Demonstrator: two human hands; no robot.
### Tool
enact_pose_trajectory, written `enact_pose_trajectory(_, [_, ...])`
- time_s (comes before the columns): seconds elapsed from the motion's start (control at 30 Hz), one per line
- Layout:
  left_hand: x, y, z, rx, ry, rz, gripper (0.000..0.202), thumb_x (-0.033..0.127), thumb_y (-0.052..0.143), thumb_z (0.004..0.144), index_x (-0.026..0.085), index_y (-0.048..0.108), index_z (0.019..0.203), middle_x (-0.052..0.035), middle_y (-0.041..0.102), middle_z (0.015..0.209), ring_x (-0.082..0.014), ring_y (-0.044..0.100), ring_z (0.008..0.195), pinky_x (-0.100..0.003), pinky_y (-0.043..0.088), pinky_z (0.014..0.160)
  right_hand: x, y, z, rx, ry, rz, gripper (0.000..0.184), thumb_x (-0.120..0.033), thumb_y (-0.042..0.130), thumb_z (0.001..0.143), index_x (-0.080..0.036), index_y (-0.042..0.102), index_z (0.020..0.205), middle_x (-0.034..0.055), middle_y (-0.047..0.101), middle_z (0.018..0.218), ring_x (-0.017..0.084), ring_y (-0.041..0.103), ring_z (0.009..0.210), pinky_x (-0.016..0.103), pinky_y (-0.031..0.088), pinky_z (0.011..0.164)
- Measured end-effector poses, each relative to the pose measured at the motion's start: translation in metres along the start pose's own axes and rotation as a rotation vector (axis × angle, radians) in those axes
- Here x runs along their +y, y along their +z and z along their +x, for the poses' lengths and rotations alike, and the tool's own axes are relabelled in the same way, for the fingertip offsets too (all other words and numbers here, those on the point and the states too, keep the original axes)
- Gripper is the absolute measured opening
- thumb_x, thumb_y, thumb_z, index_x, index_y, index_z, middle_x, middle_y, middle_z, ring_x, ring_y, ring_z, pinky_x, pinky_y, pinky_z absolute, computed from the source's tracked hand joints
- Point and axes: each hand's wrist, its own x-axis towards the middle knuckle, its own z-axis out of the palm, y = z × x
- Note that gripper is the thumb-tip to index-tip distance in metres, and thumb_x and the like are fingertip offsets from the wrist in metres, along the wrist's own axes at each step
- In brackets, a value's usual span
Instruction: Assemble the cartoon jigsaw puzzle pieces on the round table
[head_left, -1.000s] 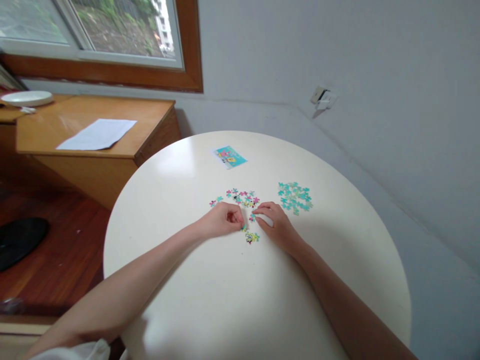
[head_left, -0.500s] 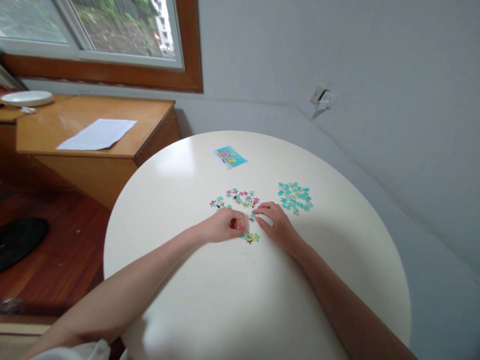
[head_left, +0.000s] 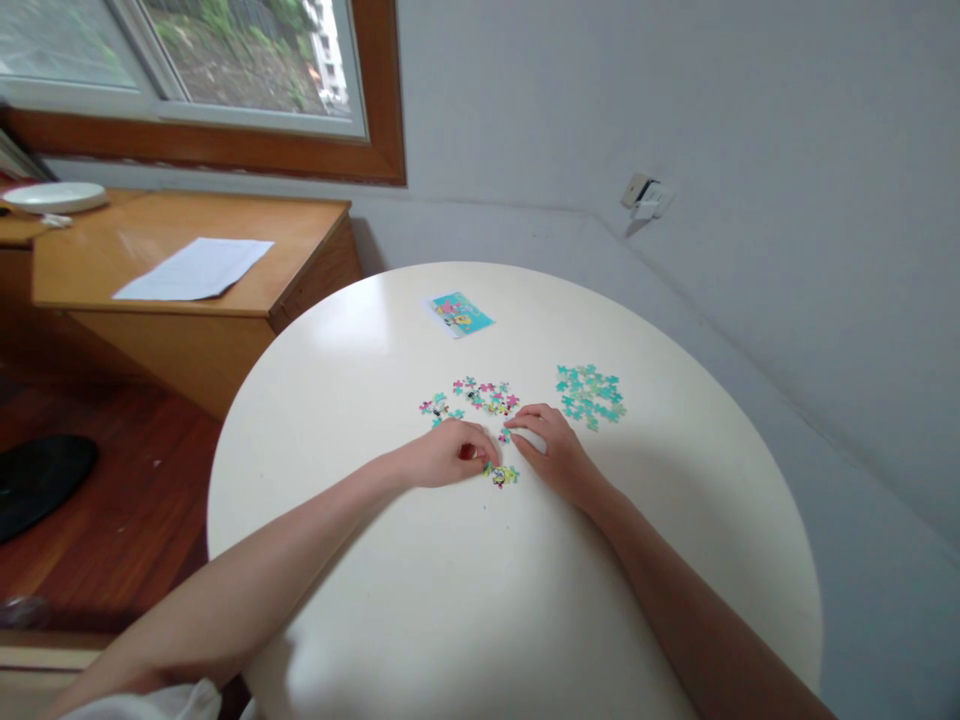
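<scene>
My left hand (head_left: 454, 452) is curled, with thumb and index finger at the left edge of a small cluster of yellow and green puzzle pieces (head_left: 502, 476) on the table. Which piece lies between those fingertips is partly hidden. Across from it, my right hand (head_left: 551, 450) is bent into a pinch, its fingertips at a small pink and teal puzzle piece (head_left: 503, 437). Behind my hands lie loose pink, teal and yellow puzzle pieces (head_left: 487, 391), and a smaller group of pieces (head_left: 437, 406) is beside them on the left.
A pile of teal puzzle pieces (head_left: 591, 393) lies right of my right hand. Farther back on the round white table (head_left: 360, 400) is a picture card (head_left: 460, 314). A wooden desk (head_left: 307, 225) with a paper sheet (head_left: 196, 268) and white plate (head_left: 56, 197) stands at left.
My left fingers have shifted slightly over the yellow and green cluster, the index finger now reaching farther right and down. My right hand has stayed almost still.
</scene>
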Motion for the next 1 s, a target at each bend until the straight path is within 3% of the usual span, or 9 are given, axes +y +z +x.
enact_pose_trajectory(0.13, [-0.0026,0.0017,0.0003,0.009,-0.040,0.021,0.021,0.007,0.051,0.069,0.013,0.068,0.080,-0.0021,0.064,0.069,-0.0080,0.047,0.057,-0.018,0.036,0.054,0.0002,-0.0001,0.0000,-0.001,0.006,0.002,0.017,-0.016,0.052,0.080,-0.023,0.064,0.090,0.0063,0.059,0.092,0.021,0.056,0.089,0.039,0.046,0.081])
enact_pose_trajectory(0.43, [0.0031,0.0012,-0.0002,-0.005,-0.073,-0.053,0.013,0.009,0.052,0.070,0.012,0.063,0.074,0.0028,0.052,0.057,-0.0064,0.042,0.054,-0.015,0.033,0.050,0.0012,0.0010,-0.0006,0.003,0.012,0.002,0.017,-0.015,0.053,0.079,-0.023,0.064,0.090,0.0064,0.059,0.092,0.021,0.056,0.089,0.039,0.046,0.081])
enact_pose_trajectory(1.0, [0.0013,0.0022,-0.0005,-0.020,-0.043,-0.027,0.011,0.010,0.052,0.069,0.013,0.062,0.068,0.0033,0.051,0.056,-0.0061,0.040,0.052,-0.016,0.032,0.050,-0.0012,-0.0009,0.0001,0.002,0.006,-0.006,0.017,-0.015,0.053,0.080,-0.023,0.063,0.090,0.0062,0.059,0.092,0.021,0.056,0.089,0.038,0.046,0.080])
